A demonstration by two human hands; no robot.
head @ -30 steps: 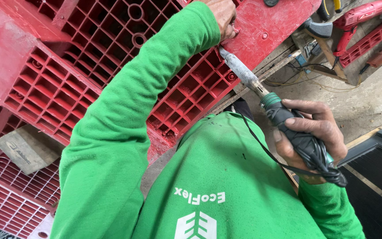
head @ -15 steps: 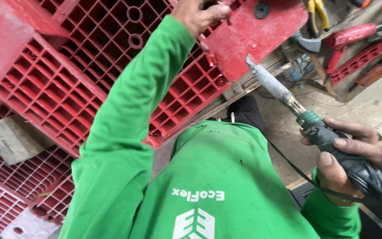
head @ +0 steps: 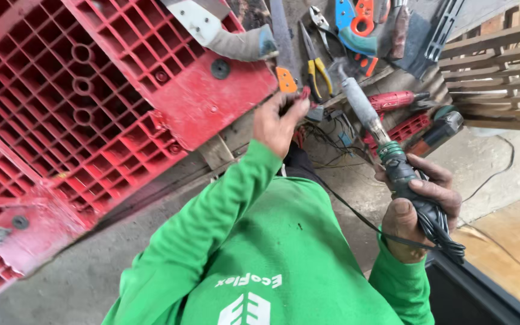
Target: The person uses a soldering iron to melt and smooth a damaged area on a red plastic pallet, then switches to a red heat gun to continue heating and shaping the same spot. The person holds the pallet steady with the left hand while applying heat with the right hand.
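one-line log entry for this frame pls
left hand: pinching small red piece | right hand: gripping corded heat tool, tip raised | nearby: red plastic pallet, pliers

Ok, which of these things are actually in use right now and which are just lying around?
In use:
- welding tool, gripped in the right hand
- red pallet, the left hand close by its edge
- small red piece at the left fingertips

Lying about:
- yellow pliers
- red drill
- blue and orange cutters
- wooden pallet

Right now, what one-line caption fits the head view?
Right hand grips a corded hot-air welding tool; left hand pinches a small red piece beside a red plastic pallet.
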